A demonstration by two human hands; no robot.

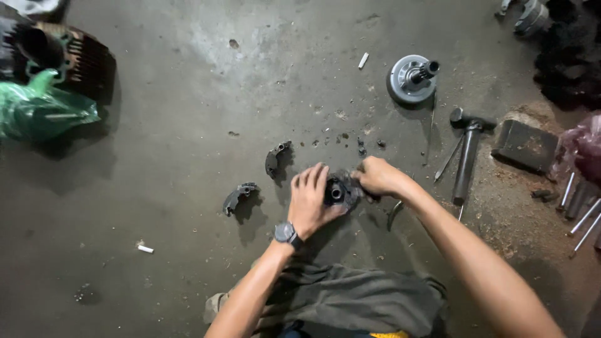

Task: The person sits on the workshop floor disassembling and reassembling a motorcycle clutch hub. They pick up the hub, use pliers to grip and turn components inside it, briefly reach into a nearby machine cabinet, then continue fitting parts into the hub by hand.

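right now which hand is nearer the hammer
Right. The right hand sits just left of the hammer, on the dark round part. The left hand is on the part's far side, further away.

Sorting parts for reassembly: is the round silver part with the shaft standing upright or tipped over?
Upright. The round silver part sits flat on the concrete floor, its dark shaft pointing up.

Round metal part (340, 191) between both hands, two curved shoes (240, 196) left, hammer (467, 153) right.
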